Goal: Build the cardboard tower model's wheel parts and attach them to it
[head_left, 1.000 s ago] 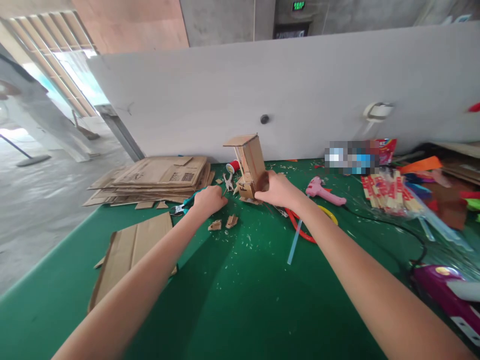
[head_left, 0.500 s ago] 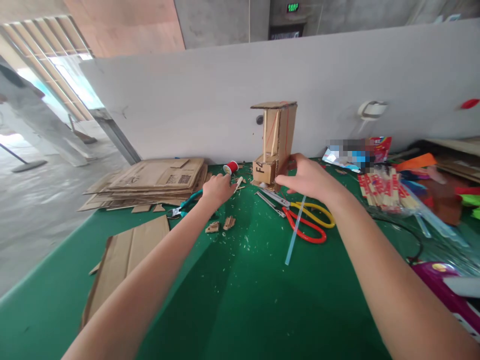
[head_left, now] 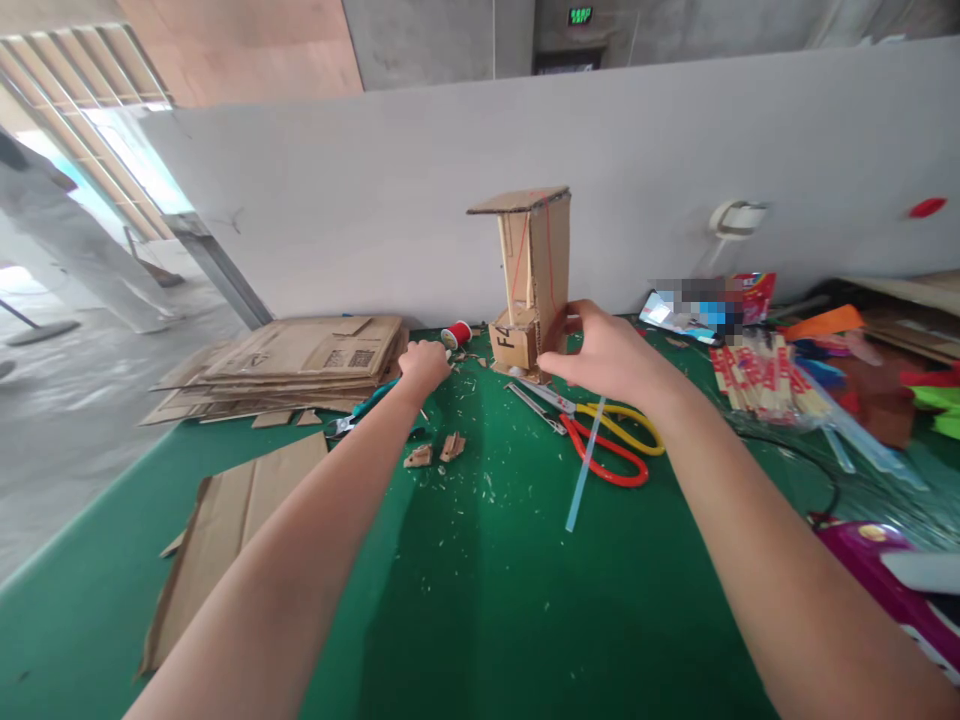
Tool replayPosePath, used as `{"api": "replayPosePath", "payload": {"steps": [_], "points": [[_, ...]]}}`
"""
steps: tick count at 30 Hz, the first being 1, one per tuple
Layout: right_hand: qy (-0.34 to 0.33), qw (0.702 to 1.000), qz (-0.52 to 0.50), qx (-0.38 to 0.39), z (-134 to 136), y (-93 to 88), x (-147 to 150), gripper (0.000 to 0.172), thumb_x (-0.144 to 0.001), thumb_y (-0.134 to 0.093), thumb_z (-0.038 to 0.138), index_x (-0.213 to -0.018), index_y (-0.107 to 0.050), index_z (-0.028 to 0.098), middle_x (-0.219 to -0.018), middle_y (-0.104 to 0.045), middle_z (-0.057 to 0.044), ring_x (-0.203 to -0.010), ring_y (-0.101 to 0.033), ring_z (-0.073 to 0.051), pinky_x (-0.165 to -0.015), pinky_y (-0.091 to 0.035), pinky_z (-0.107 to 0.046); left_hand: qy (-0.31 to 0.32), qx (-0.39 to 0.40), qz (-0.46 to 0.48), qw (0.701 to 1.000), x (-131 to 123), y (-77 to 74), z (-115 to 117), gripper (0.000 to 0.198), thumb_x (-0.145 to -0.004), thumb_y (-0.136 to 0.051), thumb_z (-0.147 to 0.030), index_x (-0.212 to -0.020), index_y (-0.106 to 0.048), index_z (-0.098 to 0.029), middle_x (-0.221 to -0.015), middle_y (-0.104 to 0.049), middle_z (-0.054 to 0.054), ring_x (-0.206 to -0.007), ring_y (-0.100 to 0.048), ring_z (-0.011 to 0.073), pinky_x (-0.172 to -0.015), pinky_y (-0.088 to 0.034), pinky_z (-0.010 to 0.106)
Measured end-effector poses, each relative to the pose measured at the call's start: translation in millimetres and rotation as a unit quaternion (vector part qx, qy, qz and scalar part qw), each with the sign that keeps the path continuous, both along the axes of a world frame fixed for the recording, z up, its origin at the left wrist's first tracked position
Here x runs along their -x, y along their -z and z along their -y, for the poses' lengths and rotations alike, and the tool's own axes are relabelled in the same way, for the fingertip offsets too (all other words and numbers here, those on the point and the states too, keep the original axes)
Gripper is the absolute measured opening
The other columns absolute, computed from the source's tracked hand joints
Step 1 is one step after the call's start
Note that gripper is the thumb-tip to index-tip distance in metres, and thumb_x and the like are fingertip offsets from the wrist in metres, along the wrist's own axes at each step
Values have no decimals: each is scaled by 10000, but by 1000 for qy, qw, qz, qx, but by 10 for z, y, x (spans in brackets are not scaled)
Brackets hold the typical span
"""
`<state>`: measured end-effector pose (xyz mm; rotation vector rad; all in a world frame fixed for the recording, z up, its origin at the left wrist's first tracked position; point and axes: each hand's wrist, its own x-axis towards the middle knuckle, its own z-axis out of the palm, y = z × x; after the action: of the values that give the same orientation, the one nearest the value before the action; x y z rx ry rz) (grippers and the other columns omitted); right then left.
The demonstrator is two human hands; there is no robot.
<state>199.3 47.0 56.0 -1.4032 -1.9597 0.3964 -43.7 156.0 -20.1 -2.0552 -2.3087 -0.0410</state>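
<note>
The cardboard model stands upright near the wall, with a flat overhanging top, wooden sticks and red thread. My right hand grips its lower right side, thumb in front and fingers behind. Farther left, my left hand is closed around a thin pale stick, mostly hidden by the fingers. A spool of red thread lies just right of that hand. Teal-handled pliers rest partly behind my left wrist. Scissors with red and yellow handles and a slim metal-bladed cutter lie before the model.
Stacked cardboard sheets and a loose cardboard piece occupy the left. Two cardboard scraps lie mid-table. A clear glue stick crosses the scissors. Packaged sticks and a purple object are at right. A person stands far left.
My left hand has closed on the pale stick and drawn back leftward. The cardboard model has shifted left and turned slightly, with my right hand on it.
</note>
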Motion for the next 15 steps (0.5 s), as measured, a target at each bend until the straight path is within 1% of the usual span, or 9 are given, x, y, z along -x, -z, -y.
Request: {"api": "replayPosePath", "payload": {"steps": [4, 7, 9, 12, 13, 15], "points": [[4, 1000, 15, -12, -50, 117, 81, 415, -645, -648, 394, -991, -537, 195, -983, -648, -92, -860, -613, -261, -688, -491, -384, -6, 3, -2, 1000, 169, 7, -34, 365, -763, -543, -269, -1077, -633, -107, -1114, -622, 203, -1067, -552, 326, -791, -482, 368], [-7, 1000, 16, -4, -91, 291, 221, 469, -629, -648, 402, -1019, -517, 177, -1026, -639, -115, -898, -606, -269, -711, -488, -379, 6, 1, -8, 1000, 208, 11, -71, 365, -757, -548, -265, -1061, -637, -83, -1069, -641, 206, -988, -598, 311, -775, -482, 353], [-17, 1000, 17, 7, -116, 424, 321, 467, -622, -646, 386, -1012, -503, 172, -1026, -636, -121, -898, -606, -266, -716, -488, -372, 22, -2, -13, 1000, 229, 8, -77, 371, -757, -557, -297, -1039, -644, -73, -1039, -647, 207, -951, -611, 309, -777, -481, 349], [-39, 999, 7, 27, -142, 584, 420, 452, -620, -643, 372, -996, -484, 178, -1006, -637, -114, -884, -610, -260, -699, -488, -357, 53, -21, -23, 998, 269, -11, -42, 418, -791, -531, -365, -1077, -623, -74, -1062, -623, 207, -996, -584, 308, -834, -461, 350], [-43, 998, 5, 34, -149, 616, 433, 456, -619, -643, 370, -999, -479, 179, -998, -639, -113, -870, -614, -259, -686, -487, -355, 64, -32, -26, 997, 277, -22, -25, 426, -820, -493, -368, -1117, -601, -81, -1088, -604, 205, -1030, -564, 308, -860, -448, 357], [-42, 998, 9, 42, -162, 642, 430, 460, -622, -639, 361, -1011, -474, 180, -980, -643, -113, -839, -620, -257, -662, -485, -352, 89, -50, -32, 994, 272, -49, -5, 422, -875, -400, -319, -1227, -527, -125, -1161, -551, 188, -1109, -506, 304, -906, -418, 377]]}}
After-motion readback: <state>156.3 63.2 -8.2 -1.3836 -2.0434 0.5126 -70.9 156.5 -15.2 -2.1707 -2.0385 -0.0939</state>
